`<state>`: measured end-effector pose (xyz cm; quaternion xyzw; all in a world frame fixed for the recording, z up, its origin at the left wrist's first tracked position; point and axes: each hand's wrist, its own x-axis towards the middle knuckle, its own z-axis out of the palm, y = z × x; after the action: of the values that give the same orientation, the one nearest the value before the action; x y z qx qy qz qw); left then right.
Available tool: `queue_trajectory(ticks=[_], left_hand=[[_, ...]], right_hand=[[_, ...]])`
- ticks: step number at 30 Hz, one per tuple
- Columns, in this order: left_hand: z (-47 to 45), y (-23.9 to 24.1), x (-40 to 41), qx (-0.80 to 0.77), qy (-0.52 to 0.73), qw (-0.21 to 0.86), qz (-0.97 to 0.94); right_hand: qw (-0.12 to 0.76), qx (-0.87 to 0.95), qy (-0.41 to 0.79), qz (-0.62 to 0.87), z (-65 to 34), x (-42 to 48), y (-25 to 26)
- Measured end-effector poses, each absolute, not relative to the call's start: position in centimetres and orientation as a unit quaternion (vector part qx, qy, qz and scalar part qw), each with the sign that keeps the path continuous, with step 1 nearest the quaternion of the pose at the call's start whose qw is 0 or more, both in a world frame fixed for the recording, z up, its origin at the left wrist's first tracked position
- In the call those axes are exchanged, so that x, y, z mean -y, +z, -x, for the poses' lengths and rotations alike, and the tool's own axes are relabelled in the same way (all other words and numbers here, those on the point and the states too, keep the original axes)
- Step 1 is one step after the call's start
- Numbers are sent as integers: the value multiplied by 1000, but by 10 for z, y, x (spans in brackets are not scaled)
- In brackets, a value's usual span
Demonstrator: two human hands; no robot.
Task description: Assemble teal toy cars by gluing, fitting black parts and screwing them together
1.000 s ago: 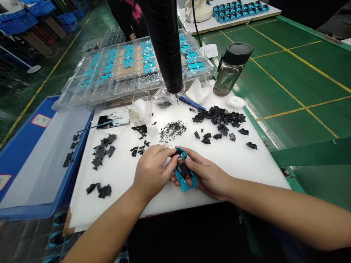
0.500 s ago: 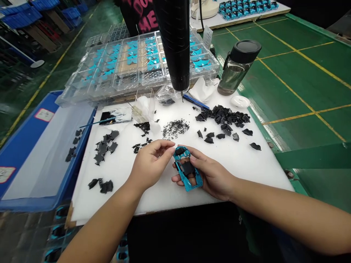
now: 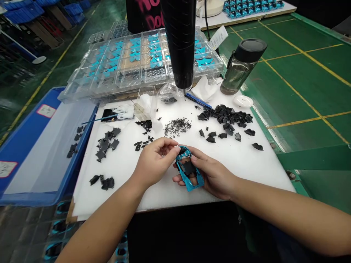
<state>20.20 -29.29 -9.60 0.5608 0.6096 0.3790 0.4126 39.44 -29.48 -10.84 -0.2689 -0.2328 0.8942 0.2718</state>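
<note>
Head view: forearms reach in from the lower corners, meeting near the front edge of a white board (image 3: 246, 160). The right hand (image 3: 215, 171) curls around a blue toy-car shell (image 3: 187, 180), nose pointing away. The left hand's (image 3: 156, 160) thumb and forefinger nearly close at its front; whether they grip it, I cannot tell. Bare board flanks both hands; tiny screws (image 3: 177, 126) lie just beyond.

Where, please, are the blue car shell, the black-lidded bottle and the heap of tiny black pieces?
Blue car shell (image 3: 189, 168): head view, on the dark panel at its middle.
Black-lidded bottle (image 3: 239, 72): head view, on its clear body.
Heap of tiny black pieces (image 3: 178, 126): head view, near its centre.
</note>
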Motion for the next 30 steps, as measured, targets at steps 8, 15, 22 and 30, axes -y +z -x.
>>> queue_trajectory(ticks=[8, 15, 22, 30], left_hand=[[-203, -92, 292, -601, 381, 439, -549], [-197, -91, 291, -592, 381, 422, -571], [-192, -89, 293, -565, 382, 475, -556], [-182, -88, 294, -510, 346, 459, -640]], right_hand=[[265, 238, 894, 271, -395, 295, -109], [259, 240, 896, 269, -396, 294, -109], [263, 231, 897, 269, -396, 293, -106], [267, 228, 900, 260, -395, 293, -111]])
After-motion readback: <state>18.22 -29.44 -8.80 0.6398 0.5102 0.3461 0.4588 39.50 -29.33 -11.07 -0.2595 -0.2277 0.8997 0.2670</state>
